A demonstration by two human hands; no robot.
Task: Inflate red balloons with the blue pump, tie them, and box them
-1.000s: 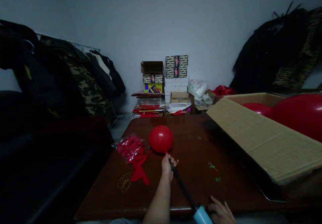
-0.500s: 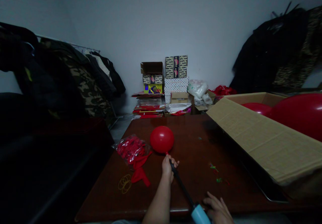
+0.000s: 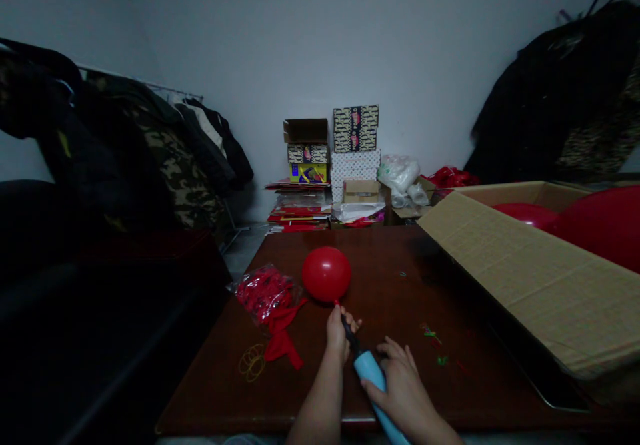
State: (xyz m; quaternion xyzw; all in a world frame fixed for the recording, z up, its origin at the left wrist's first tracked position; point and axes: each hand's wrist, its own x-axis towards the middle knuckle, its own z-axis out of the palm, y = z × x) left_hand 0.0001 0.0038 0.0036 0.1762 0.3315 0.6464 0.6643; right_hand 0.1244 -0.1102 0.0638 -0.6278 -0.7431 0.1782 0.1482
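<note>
Blue pump barrel and right hand have moved up toward the red balloon above the table, left hand pinching its neck, right fingers spread along barrel; apparently mid-inflation, next stroke needing steady neck.

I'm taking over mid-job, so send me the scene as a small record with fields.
left hand: pinching the neck of the red balloon at the pump
right hand: thumb over the pump's blue barrel, fingers spread
balloon state: inflated
table left: clear bag of red pieces, limp red pieces, yellow bands
right side: open cardboard box, large red balloons inside
</note>
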